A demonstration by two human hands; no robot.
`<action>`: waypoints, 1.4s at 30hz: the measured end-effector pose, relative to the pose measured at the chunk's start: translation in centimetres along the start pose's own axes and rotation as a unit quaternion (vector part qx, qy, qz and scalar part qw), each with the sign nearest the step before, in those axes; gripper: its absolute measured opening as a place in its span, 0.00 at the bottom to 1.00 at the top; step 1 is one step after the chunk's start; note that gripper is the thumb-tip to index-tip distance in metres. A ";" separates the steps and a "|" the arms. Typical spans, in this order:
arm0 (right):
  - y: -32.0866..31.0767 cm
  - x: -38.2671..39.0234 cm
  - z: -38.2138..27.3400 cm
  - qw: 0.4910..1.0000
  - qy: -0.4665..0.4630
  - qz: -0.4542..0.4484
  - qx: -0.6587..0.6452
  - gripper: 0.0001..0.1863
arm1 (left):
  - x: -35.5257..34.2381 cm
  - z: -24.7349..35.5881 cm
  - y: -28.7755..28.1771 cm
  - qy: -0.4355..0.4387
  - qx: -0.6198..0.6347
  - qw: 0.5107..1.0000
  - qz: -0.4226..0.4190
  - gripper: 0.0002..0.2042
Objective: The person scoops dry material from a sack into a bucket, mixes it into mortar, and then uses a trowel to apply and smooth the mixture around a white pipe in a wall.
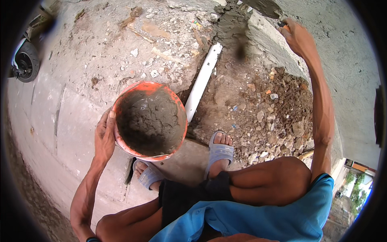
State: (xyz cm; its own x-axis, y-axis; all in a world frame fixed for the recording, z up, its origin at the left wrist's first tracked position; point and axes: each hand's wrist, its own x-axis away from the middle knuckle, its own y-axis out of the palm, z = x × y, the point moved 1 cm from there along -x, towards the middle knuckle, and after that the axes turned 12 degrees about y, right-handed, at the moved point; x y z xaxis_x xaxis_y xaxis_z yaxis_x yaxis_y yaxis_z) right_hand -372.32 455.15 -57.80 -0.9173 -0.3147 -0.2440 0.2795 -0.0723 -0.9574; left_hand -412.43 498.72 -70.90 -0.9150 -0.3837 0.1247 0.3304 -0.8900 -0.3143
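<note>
My left hand [105,135] is closed on the rim of an orange-red bucket [184,105], thumb over the edge. Wet grey mortar [150,121] fills much of the bucket, which is tilted toward me. At the upper right, my right hand [297,36] grips the orange and black handle of a trowel [264,7]. Its blade, coated with grey mortar, is beside the foot of the wall and partly cut off by the picture's upper edge. Below the blade, wet mortar [231,28] covers the ground around the far end of a white pipe [203,82].
Loose soil and rubble [278,117] lie between the pipe and the rough grey wall [342,52]. Stone chips are scattered over the concrete ground [100,52]. My sandalled feet [219,151] are close to the bucket. A vehicle wheel [27,61] stands far left.
</note>
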 end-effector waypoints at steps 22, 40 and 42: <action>5.1 20.7 -23.8 0.756 -0.404 -0.455 -0.243 0.18 | 1.4 4.7 5.2 -0.034 -0.038 0.998 -0.035 0.31; 4.9 20.6 -15.7 0.749 -0.133 -0.447 -0.470 0.24 | -3.0 8.9 6.3 -0.012 0.101 0.994 0.039 0.25; 3.3 18.7 -13.9 0.762 -0.138 -0.401 -0.488 0.25 | -4.2 9.1 5.6 0.023 0.110 0.992 0.065 0.27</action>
State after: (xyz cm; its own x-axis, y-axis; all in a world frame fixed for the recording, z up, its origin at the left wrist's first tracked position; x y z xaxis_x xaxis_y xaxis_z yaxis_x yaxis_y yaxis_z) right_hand -392.45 462.16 -67.66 -0.5492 -0.7370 0.3940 -0.8089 0.3505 -0.4720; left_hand -404.62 493.06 -64.59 -0.8696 -0.4909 0.0531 0.4833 -0.8682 -0.1123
